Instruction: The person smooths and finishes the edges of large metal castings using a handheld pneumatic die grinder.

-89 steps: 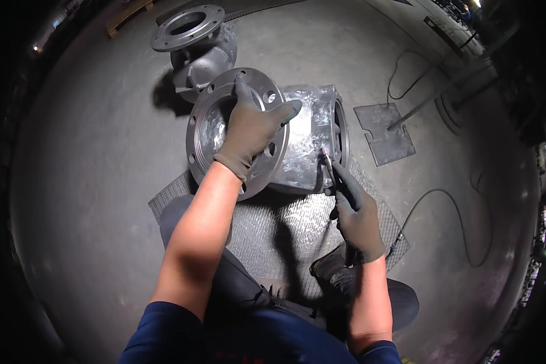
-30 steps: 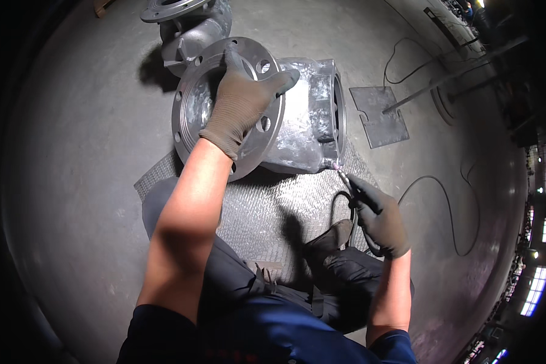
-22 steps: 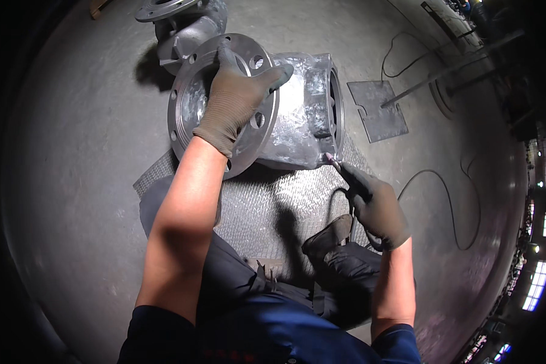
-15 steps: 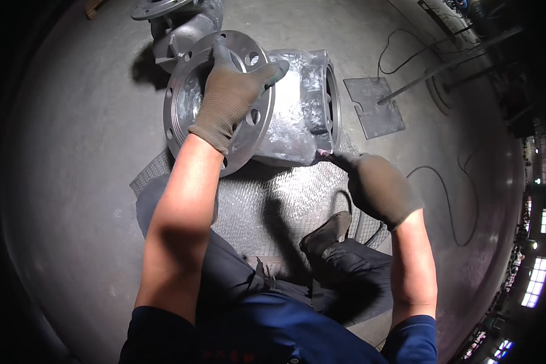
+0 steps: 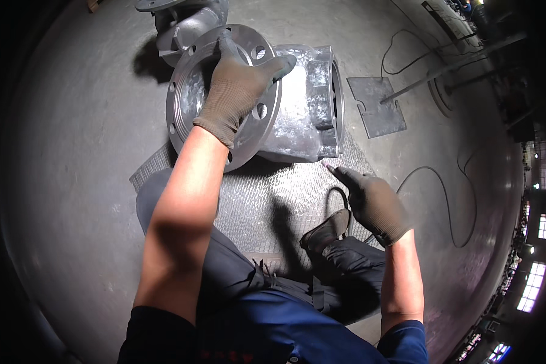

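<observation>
A grey metal valve body (image 5: 294,115) with a broad drilled flange (image 5: 264,130) lies on its side in front of me. My left hand (image 5: 239,85), in a brown knit glove, grips the flange, its fingers over the upper part of the ring and its thumb across the outer rim. My right hand (image 5: 376,203), gloved alike, is closed round a slim dark die grinder (image 5: 341,175) with a small pink tip. The tip is just below the casting's lower right corner, apart from it by a small gap. Most of the grinder is hidden in the glove.
Beneath the casting is a textured mat (image 5: 249,212), with my boot (image 5: 326,232) on it. Another flanged casting (image 5: 191,27) stands behind on the left. Right of the work are a notched flat plate (image 5: 376,109) with a rod and a dark hose (image 5: 446,194) on the floor.
My right hand has drawn the grinder down, away from the casting's lower right edge. My left hand keeps its hold on the flange. The view has shifted slightly.
</observation>
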`<state>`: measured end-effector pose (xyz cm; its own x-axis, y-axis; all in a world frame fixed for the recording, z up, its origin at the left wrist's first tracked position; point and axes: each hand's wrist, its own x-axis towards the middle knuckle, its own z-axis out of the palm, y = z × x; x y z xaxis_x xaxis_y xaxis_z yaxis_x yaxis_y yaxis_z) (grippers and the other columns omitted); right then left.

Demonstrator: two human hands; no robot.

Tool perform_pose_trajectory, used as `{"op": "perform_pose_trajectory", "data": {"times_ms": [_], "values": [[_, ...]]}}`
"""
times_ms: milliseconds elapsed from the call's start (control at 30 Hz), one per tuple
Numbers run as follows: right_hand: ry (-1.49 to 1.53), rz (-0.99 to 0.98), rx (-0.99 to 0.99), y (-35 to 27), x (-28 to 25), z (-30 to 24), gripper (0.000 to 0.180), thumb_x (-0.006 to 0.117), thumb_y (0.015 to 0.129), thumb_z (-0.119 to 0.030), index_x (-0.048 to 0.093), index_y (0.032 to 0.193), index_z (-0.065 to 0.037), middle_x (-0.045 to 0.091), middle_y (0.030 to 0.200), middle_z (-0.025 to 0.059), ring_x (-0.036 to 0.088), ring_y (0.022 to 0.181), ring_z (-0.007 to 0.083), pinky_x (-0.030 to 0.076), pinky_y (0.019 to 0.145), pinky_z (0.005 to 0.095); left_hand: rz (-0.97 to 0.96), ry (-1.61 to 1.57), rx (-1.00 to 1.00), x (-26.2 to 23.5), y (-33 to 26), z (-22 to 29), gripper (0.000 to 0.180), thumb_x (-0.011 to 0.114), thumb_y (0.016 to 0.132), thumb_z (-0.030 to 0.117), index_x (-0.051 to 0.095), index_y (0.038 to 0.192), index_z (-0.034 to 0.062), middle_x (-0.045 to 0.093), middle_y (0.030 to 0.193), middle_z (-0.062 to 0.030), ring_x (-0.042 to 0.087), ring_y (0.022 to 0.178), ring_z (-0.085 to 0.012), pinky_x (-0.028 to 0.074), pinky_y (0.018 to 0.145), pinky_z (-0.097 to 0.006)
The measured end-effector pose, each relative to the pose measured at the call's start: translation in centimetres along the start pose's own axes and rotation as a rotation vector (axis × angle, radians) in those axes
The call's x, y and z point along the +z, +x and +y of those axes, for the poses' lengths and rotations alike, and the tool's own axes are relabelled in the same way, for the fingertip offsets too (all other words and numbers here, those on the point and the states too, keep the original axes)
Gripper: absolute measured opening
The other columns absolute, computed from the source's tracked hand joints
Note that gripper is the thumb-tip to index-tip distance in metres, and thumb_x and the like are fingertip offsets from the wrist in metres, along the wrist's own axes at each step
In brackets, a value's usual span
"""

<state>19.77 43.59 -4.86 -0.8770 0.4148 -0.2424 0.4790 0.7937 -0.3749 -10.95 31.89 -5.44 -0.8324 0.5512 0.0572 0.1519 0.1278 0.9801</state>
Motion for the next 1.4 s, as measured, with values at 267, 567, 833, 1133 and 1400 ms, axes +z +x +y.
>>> {"op": "perform_pose_trajectory", "data": {"times_ms": [267,567,833,1133,1400], "values": [[0.302,0.139,0.007,-0.8,1.5,2.3,0.067,0.068,0.085,0.002,0.062,0.148,-0.017,0.071,0.107,0.0230,0.070,0.096,0.0427,0.055,0.088,0.0496,0.083,0.059,0.057,0.4,0.6,-0.8,0.112,0.093,0.081,0.036,0.027,0.158,-0.0120,0.067,0.127,-0.0290,0.074,0.098,-0.0251,0.062,0.077,-0.033],[0.495,0.348,-0.035,-1.5,8.6,3.6,0.031,0.062,0.101,-0.005,0.067,0.131,0.000,0.066,0.083,0.0157,0.071,0.080,0.0279,0.056,0.083,0.0404,0.047,0.013,0.080,0.5,0.7,-0.6,0.096,0.091,0.084,0.029,0.035,0.152,-0.0106,0.068,0.118,-0.0216,0.073,0.092,-0.0211,0.062,0.074,-0.030],[0.944,0.461,0.077,2.4,19.6,1.6,0.031,0.056,0.112,-0.010,0.061,0.139,0.004,0.069,0.103,0.0073,0.070,0.083,0.0114,0.057,0.072,0.0278,0.032,-0.062,0.143,0.2,0.4,-0.6,0.072,0.089,0.087,0.025,0.051,0.138,-0.0089,0.069,0.112,-0.0163,0.073,0.085,-0.0189,0.064,0.068,-0.030],[0.753,0.631,-0.015,4.3,20.2,1.2,0.029,0.058,0.110,-0.007,0.062,0.135,0.006,0.069,0.093,0.0079,0.069,0.078,0.0126,0.056,0.070,0.0301,0.028,-0.104,0.052,0.1,-0.2,0.5,0.073,0.089,0.087,0.023,0.052,0.141,-0.0093,0.066,0.119,-0.0179,0.073,0.088,-0.0213,0.067,0.069,-0.031],[0.699,0.677,-0.025,3.8,20.4,0.8,0.028,0.060,0.108,-0.004,0.062,0.134,0.005,0.068,0.092,0.0105,0.069,0.080,0.0168,0.056,0.071,0.0323,-0.009,-0.173,-0.012,0.7,-0.9,1.2,0.064,0.086,0.089,0.020,0.054,0.137,-0.0102,0.067,0.118,-0.0167,0.073,0.088,-0.0198,0.067,0.070,-0.030]]}}
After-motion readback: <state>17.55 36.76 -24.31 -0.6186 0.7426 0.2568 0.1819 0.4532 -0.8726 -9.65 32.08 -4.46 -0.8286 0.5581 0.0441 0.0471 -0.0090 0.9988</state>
